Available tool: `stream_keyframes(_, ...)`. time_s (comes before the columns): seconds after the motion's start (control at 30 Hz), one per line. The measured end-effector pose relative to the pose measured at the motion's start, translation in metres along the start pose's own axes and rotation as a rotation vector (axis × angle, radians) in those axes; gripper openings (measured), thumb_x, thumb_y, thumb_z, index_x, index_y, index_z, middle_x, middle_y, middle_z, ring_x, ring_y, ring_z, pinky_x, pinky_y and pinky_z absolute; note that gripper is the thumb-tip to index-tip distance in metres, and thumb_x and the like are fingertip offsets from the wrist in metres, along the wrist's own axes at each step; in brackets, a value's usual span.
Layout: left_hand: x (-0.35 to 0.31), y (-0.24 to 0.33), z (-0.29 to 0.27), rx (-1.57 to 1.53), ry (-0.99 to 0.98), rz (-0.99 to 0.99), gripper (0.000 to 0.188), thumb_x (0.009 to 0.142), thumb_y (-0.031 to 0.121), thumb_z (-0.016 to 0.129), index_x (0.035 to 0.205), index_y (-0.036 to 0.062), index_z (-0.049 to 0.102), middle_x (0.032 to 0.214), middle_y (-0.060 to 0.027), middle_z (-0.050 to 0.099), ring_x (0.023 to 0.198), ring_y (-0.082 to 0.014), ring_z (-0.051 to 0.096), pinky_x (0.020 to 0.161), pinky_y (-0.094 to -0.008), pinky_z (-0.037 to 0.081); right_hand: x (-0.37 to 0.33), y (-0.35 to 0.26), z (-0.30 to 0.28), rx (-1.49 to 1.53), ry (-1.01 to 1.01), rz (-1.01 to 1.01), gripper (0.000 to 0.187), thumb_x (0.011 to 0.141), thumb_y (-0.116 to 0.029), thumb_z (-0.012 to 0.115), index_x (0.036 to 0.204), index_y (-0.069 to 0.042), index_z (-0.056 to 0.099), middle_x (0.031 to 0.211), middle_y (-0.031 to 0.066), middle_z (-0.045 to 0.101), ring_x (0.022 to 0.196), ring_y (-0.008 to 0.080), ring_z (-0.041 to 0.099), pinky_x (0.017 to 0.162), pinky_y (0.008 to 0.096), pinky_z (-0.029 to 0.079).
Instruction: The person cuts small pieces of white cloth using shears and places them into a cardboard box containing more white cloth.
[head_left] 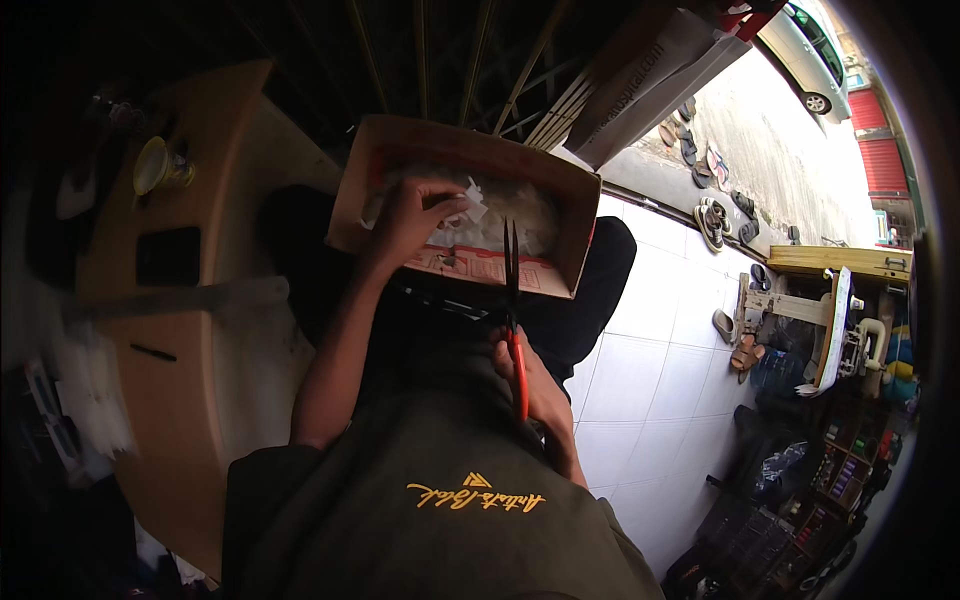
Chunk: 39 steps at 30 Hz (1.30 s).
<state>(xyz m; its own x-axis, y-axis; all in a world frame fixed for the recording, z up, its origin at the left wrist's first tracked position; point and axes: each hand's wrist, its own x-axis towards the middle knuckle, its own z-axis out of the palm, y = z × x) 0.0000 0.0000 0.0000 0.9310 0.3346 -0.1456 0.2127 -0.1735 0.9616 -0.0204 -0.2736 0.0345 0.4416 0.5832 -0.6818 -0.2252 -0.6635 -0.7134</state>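
Left grip (pixel 408 222) pinches a white scrap (pixel 476 207) at the cardboard box (pixel 583 238), upper centre. Right grip (pixel 542 388) holds a red-handled tool (pixel 519 372), mid-frame.

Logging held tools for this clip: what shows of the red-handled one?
The red-handled tool has two long, slim, dark, apparently metal jaws, tapering and slightly parted, and plastic-looking grips. The right hand holds it, jaws pointing away from the person, overlapping the cardboard box in view; contact with it is unclear.
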Motion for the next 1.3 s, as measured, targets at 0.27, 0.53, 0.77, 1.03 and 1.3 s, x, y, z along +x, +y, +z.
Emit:
stream_keyframes(0.27,-0.032,0.039,0.029,-0.463,0.033,-0.115,0.024,0.084,0.001,0.075,0.106,-0.0077,0.069,0.089,-0.0126,0.074,0.077,-0.0134,0.071,0.071,-0.0236,0.058,-0.001,-0.006,0.006,-0.035,0.132,-0.029,0.070,0.095,-0.060,0.051,0.130,0.001,0.041,0.113,0.0294,0.061,0.109,0.0447,0.059,0.091,0.0452,0.045)
stream_keyframes(0.53,-0.036,0.036,0.043,-0.695,0.088,-0.047,0.018,0.084,0.001,0.075,0.101,-0.0022,0.071,0.088,-0.0102,0.074,0.079,-0.0138,0.071,0.070,-0.0250,0.058,-0.005,-0.010,0.003,-0.039,0.129,-0.023,0.071,0.094,-0.060,0.052,0.129,0.001,0.042,0.108,0.0286,0.062,0.105,0.0445,0.060,0.090,0.0447,0.045)
stream_keyframes(0.77,-0.047,0.037,0.044,-0.448,-0.003,-0.116,0.016,0.083,-0.001,0.074,0.098,-0.0047,0.071,0.086,-0.0103,0.073,0.078,-0.0123,0.070,0.072,-0.0249,0.058,-0.002,-0.017,-0.003,-0.038,0.108,0.002,0.067,0.095,-0.059,0.052,0.125,0.000,0.045,0.103,0.0261,0.063,0.100,0.0431,0.062,0.087,0.0444,0.046)
stream_keyframes(1.03,-0.049,0.046,0.044,-0.308,-0.052,-0.140,0.017,0.084,0.001,0.074,0.099,-0.0040,0.069,0.086,-0.0090,0.073,0.077,-0.0115,0.070,0.068,-0.0228,0.058,0.006,-0.019,-0.011,-0.046,0.140,0.056,0.060,0.095,-0.056,0.054,0.100,0.004,0.057,0.077,0.0170,0.062,0.072,0.0302,0.059,0.069,0.0406,0.045)
stream_keyframes(1.3,-0.038,0.032,0.041,-0.477,0.077,-0.083,0.020,0.086,-0.001,0.073,0.104,-0.0015,0.065,0.094,-0.0104,0.071,0.085,-0.0141,0.070,0.075,-0.0250,0.058,0.009,0.003,-0.003,0.161,0.047,0.010,0.062,0.100,-0.056,0.044,0.096,0.005,0.053,0.074,0.0176,0.058,0.067,0.0301,0.054,0.068,0.0405,0.044)
